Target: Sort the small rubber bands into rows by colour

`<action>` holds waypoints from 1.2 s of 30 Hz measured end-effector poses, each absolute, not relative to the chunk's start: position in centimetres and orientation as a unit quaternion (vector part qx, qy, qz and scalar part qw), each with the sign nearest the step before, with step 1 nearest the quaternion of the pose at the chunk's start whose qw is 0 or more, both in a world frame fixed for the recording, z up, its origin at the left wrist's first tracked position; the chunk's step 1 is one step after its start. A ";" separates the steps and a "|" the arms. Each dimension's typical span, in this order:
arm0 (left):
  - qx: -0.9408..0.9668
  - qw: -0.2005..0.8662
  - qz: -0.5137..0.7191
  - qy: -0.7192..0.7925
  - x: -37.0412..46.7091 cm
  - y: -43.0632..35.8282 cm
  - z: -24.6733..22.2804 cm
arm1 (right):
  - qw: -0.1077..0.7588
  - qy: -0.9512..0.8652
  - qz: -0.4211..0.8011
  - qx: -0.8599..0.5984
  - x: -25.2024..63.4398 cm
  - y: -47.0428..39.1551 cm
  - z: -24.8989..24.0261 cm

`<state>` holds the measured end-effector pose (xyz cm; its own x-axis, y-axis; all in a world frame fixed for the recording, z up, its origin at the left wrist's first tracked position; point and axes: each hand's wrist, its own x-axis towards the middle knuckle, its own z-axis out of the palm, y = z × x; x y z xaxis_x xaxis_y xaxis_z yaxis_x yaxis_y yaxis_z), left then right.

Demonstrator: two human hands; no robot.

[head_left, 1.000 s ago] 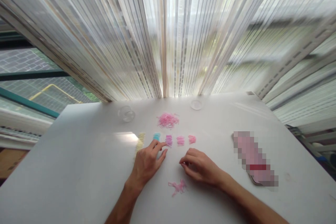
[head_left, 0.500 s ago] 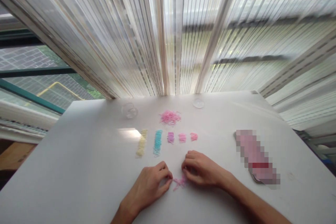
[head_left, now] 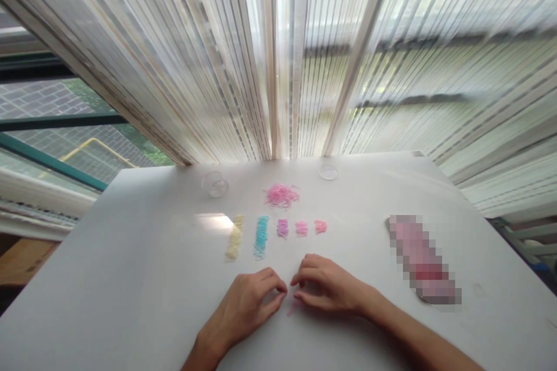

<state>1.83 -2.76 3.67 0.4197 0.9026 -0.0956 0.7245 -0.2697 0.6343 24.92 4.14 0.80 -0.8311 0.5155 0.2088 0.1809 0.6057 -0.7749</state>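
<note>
A few loose pink strands (head_left: pixel 294 306) lie on the white table between my hands, partly covered by my right fingers. My left hand (head_left: pixel 256 295) is beside them with thumb and index fingertips pressed together; what they hold, if anything, is too small to name. My right hand (head_left: pixel 324 285) rests just over the strands, thumb and index finger apart. Beyond the hands is a row of small bundles: yellow (head_left: pixel 235 239), blue (head_left: pixel 261 237), purple (head_left: pixel 282 228), pink (head_left: pixel 301 228) and coral pink (head_left: pixel 321 226). Behind the row sits a pink strand pile (head_left: pixel 282 195).
A clear round container (head_left: pixel 214 185) stands at the back left of the white table (head_left: pixel 130 266), and a clear disc (head_left: pixel 328 171) at the back. A blurred pink flat object (head_left: pixel 422 261) lies to the right. Striped curtains hang behind.
My right hand has shifted left toward my left hand, its thumb and index finger now spread over the pink strands. My left hand has barely moved.
</note>
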 end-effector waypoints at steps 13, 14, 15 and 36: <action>0.774 0.279 0.208 0.529 1.8 -1.9 2.4 | 0.255 -0.890 0.284 -0.249 26.3 6.0 0.6; 0.775 0.277 0.205 0.530 1.9 -1.9 2.2 | 0.259 -0.891 0.262 -0.265 26.8 6.5 0.6; 0.776 0.277 0.202 0.529 2.0 -1.9 2.0 | 0.262 -0.892 0.241 -0.279 27.3 7.0 0.7; 0.785 0.286 0.184 0.519 2.8 -1.9 1.6 | 0.236 -0.865 0.200 -0.395 30.8 9.7 1.3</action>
<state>2.77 -1.87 1.57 0.3945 0.9188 -0.0075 0.7086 -0.2990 0.6391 30.82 9.70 1.25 -0.5764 0.7776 0.2514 0.5888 0.6084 -0.5321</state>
